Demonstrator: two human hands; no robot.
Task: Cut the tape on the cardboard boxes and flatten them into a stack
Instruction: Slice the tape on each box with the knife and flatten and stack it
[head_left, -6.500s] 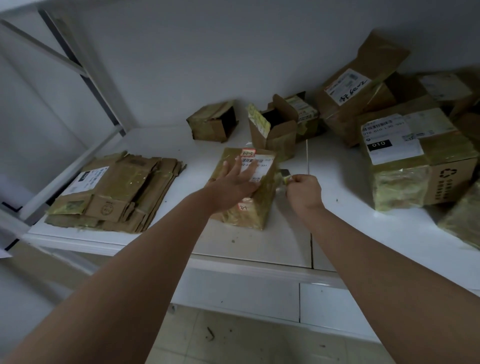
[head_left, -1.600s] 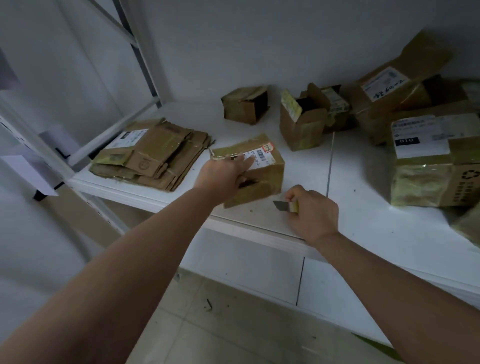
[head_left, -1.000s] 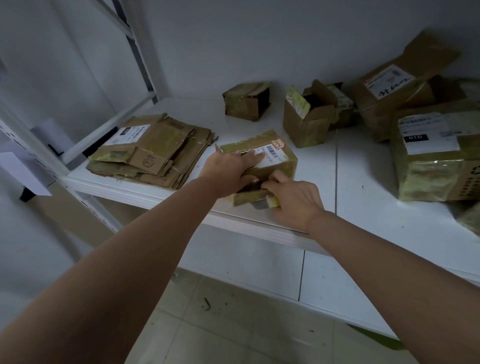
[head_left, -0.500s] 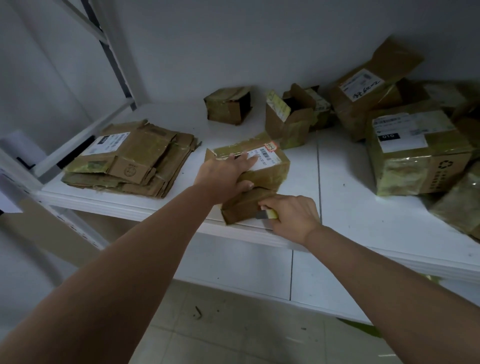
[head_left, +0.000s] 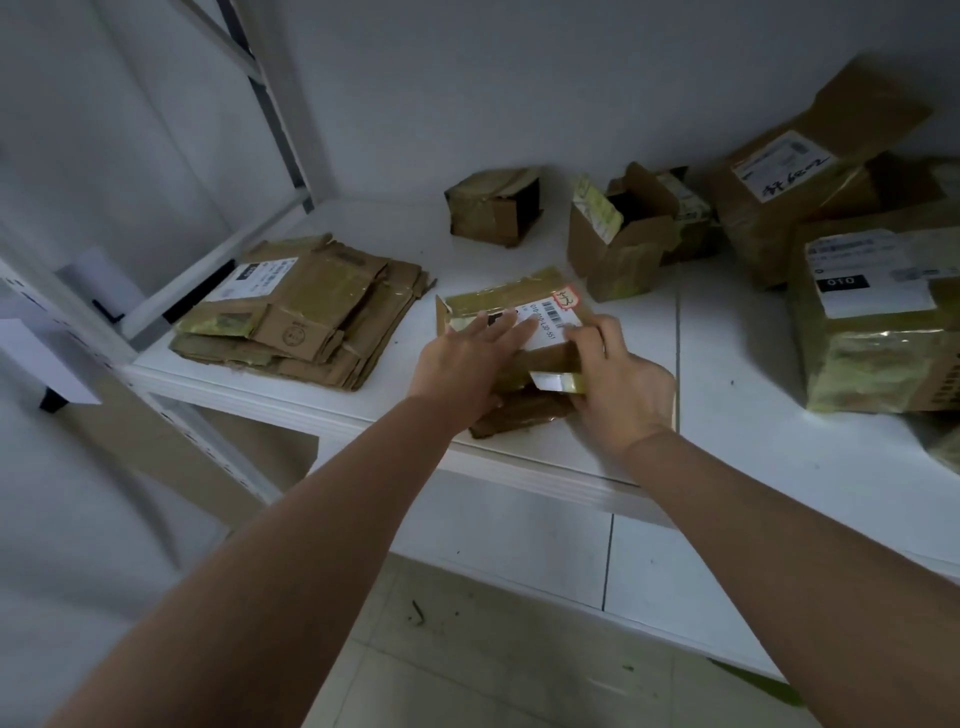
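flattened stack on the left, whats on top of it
A flattened box with a white label tops the stack; nothing else is on it. The layers beneath show only their edges, faces covered.

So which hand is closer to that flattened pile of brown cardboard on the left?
Left. The left hand lies just right of the flattened brown cardboard pile; the right hand is farther right.
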